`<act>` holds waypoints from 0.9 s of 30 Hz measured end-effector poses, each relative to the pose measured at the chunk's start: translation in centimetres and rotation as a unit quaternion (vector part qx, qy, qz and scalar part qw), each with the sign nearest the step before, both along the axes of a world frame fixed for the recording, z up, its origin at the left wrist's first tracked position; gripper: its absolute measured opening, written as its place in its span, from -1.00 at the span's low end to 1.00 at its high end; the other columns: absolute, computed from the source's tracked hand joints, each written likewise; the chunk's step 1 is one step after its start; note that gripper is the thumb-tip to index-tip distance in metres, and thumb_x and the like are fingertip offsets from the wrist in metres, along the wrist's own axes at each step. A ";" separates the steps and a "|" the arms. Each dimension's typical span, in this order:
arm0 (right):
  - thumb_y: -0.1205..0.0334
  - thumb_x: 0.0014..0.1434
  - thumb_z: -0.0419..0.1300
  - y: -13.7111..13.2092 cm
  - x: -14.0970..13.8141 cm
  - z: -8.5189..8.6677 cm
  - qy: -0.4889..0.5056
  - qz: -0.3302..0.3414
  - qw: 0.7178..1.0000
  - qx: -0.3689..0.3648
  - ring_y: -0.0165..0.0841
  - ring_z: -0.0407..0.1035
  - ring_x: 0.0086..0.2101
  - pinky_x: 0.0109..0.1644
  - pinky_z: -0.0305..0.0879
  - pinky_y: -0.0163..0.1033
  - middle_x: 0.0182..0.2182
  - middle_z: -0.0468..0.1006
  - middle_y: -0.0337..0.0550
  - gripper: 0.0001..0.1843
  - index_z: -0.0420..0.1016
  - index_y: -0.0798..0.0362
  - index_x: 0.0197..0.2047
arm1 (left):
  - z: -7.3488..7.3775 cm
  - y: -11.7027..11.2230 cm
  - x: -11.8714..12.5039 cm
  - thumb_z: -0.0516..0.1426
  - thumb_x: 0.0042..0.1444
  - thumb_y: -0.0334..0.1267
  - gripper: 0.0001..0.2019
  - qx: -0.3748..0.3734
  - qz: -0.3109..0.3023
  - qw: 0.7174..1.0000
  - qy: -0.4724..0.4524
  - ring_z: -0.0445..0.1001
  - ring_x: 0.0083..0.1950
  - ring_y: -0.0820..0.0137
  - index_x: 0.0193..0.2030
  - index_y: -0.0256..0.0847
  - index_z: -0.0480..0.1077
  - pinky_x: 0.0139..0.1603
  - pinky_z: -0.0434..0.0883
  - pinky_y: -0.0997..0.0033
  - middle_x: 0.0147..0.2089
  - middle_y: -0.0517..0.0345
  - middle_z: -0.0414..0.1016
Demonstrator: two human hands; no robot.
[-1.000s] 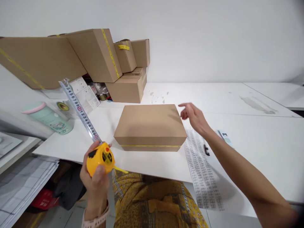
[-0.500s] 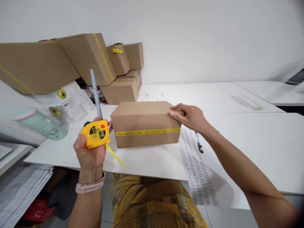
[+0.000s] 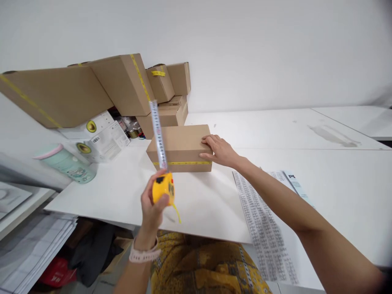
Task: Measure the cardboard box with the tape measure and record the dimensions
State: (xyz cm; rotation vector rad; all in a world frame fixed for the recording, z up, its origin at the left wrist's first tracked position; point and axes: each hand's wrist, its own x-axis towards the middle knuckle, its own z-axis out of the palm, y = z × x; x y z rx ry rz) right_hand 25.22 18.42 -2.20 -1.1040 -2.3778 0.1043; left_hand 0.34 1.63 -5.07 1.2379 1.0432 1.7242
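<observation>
My left hand (image 3: 153,204) is wrapped round a yellow tape measure (image 3: 162,188), a yellow strap dangling from its case. Its pulled-out blade (image 3: 157,130) points up and away, crossing in front of the left part of a cardboard box (image 3: 183,143). The closed box stands on the white table and has yellow tape along its front side. My right hand (image 3: 220,151) grips the box's right end, fingers over the top and thumb against the front. Whether the blade touches the box I cannot tell.
Cardboard boxes (image 3: 122,81) are stacked at the back left, above white avocado-printed cartons (image 3: 107,141). A mint tumbler (image 3: 69,165) leans near them. Right of the box lies a printed sheet (image 3: 263,220), partly under my right forearm. The table's front edge (image 3: 196,233) borders my lap.
The box has gone down and away from me onto the table. My left hand has brought the tape measure rightward, its blade now in front of the box. My right hand stays on the box.
</observation>
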 end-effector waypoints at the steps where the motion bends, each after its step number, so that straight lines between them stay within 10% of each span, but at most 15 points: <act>1: -0.12 0.31 0.11 0.0 0.2 -0.3 0.007 0.005 1.000 0.000 -0.02 0.31 0.09 0.07 0.30 0.07 0.17 0.42 0.12 -0.59 0.31 0.00 0.03 | -0.1 1.2 -1.3 0.40 -0.12 -0.04 -0.39 0.018 0.036 0.999 0.008 0.55 -0.12 0.25 0.12 -0.14 0.51 -0.18 0.48 0.42 -0.02 0.02 0.59; 10: -0.18 0.23 0.21 -1.0 0.7 -3.7 0.206 -0.004 0.970 -0.131 0.02 0.09 0.34 0.16 0.39 0.14 0.47 -0.09 0.11 -0.28 0.19 -0.12 0.35 | -1.2 10.2 -9.4 0.35 -0.20 0.03 -0.46 -0.020 0.137 0.986 -0.090 0.51 -0.17 0.32 -0.11 -0.30 0.52 -0.26 0.38 0.49 -0.18 0.06 0.57; 15: -0.17 0.29 0.13 -1.7 0.8 -4.9 0.299 0.003 0.936 -0.186 -0.09 0.31 0.15 -0.03 0.51 -0.01 0.32 0.19 0.11 -0.34 0.18 -0.16 0.38 | -2.1 10.7 -8.8 0.35 -0.21 0.07 -0.51 -0.061 0.085 0.984 -0.141 0.54 -0.19 0.28 -0.22 -0.25 0.49 -0.23 0.46 0.38 -0.19 0.01 0.61; 27: -0.23 0.35 -0.03 -4.9 4.4 6.1 0.149 -0.225 0.962 -0.038 -0.13 0.42 -0.16 -0.08 0.36 0.01 -0.20 0.52 -0.02 -0.49 0.51 -0.01 -0.27 | 5.6 6.9 -4.6 0.34 -0.11 -0.07 -0.62 0.009 0.040 0.992 -0.117 0.57 -0.23 0.28 -0.21 -0.32 0.60 -0.31 0.55 0.41 -0.22 0.03 0.64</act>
